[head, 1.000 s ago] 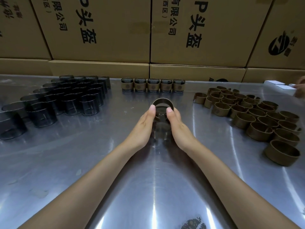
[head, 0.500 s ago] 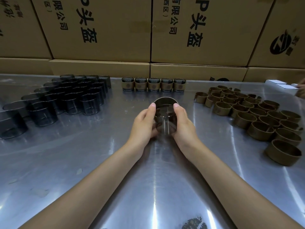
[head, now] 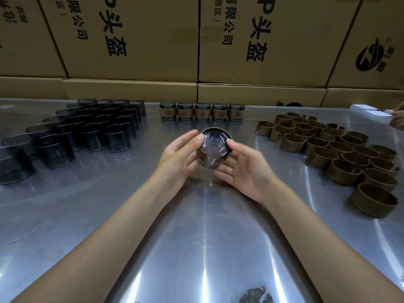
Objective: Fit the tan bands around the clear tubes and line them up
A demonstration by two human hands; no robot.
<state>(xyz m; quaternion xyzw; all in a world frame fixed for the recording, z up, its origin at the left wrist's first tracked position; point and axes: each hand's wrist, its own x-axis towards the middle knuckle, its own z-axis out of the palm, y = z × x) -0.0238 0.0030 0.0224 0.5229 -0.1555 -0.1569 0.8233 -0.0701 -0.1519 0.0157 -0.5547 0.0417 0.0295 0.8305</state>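
A clear tube [head: 214,147] with a tan band [head: 201,155] round it is held above the metal table [head: 131,215], tilted so its open mouth faces me. My left hand [head: 178,157] cups its left side, thumb on the rim. My right hand [head: 242,166] holds the right side and underside, fingers spread beneath. A row of several banded tubes [head: 202,111] stands at the back centre. Many bare dark-tinted clear tubes [head: 91,130] cluster on the left. Loose tan bands [head: 332,147] lie in a heap on the right.
Stacked cardboard boxes [head: 196,40] wall off the back of the table. A small white box [head: 369,110] and another person's hand [head: 399,119] sit at the far right edge.
The banded tube has been lifted off the table and tipped toward me. Both hands came nearer, and their fingers spread wider around it.
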